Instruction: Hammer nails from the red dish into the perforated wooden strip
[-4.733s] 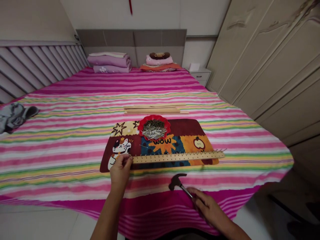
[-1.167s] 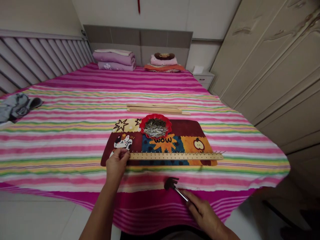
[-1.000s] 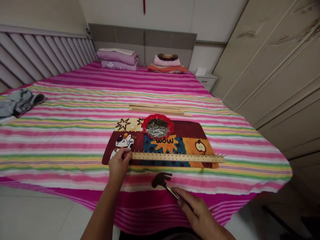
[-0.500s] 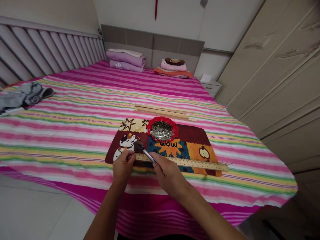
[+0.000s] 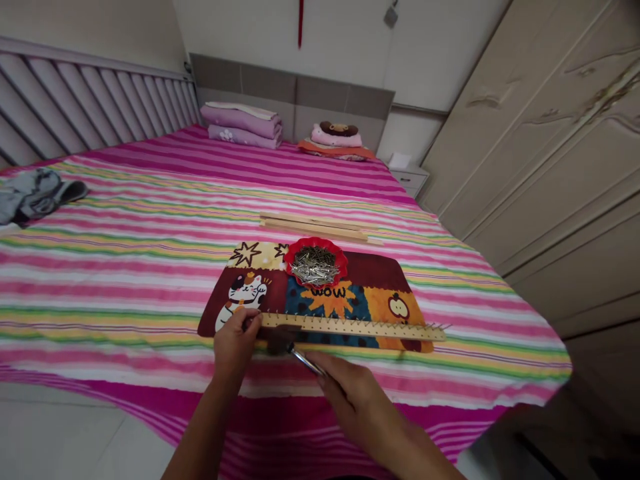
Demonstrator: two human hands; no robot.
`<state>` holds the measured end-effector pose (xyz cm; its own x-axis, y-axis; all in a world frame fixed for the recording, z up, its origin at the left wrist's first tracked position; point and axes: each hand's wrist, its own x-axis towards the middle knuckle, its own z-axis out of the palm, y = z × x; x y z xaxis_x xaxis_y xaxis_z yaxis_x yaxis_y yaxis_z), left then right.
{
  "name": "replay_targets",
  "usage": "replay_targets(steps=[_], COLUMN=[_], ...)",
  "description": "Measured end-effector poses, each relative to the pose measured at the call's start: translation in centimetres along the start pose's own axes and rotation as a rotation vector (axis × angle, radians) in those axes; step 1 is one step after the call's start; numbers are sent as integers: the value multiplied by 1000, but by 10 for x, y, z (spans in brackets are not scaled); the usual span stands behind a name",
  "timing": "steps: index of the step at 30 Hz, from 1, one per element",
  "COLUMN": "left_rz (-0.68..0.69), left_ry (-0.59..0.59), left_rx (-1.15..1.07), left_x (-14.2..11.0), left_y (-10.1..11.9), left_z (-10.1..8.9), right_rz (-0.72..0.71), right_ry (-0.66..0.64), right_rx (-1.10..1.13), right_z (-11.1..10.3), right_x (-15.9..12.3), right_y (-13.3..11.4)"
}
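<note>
A long wooden strip studded with a row of small nails lies across a colourful cartoon mat on the striped bed. My left hand pinches the strip's left end, fingers closed. My right hand grips the metal handle of a small hammer. The dark hammer head is blurred and sits just below the strip's left end, beside my left fingers. A red bowl full of loose nails stands on the mat behind the strip.
Spare wooden strips lie further back on the bed. Grey clothing is at the far left, folded bedding and a pillow pile at the headboard. Wardrobe doors stand on the right.
My right hand brought the hammer from the bed's front edge to the strip's left end, raised it over the strip, and has now swung it down. My left hand stayed pinched on the strip.
</note>
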<state>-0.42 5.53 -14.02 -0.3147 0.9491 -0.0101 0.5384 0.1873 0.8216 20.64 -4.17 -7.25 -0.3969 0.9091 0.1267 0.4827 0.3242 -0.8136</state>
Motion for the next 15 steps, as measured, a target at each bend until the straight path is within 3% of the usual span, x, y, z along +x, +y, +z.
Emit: replay_targets(steps=[3,6,15], left_rz=[4,10,57], left_ry=[14,12,27], left_rx=[2,-12,43], left_x=[0,0,-2], left_y=[0,1,3], left_z=[2,3,3], right_rz=[26,40,-75], right_ry=[14,60,86], right_rx=[58,62,-185], right_z=[3,5,6], right_x=[-18,-16,56], right_y=[12,16,-2])
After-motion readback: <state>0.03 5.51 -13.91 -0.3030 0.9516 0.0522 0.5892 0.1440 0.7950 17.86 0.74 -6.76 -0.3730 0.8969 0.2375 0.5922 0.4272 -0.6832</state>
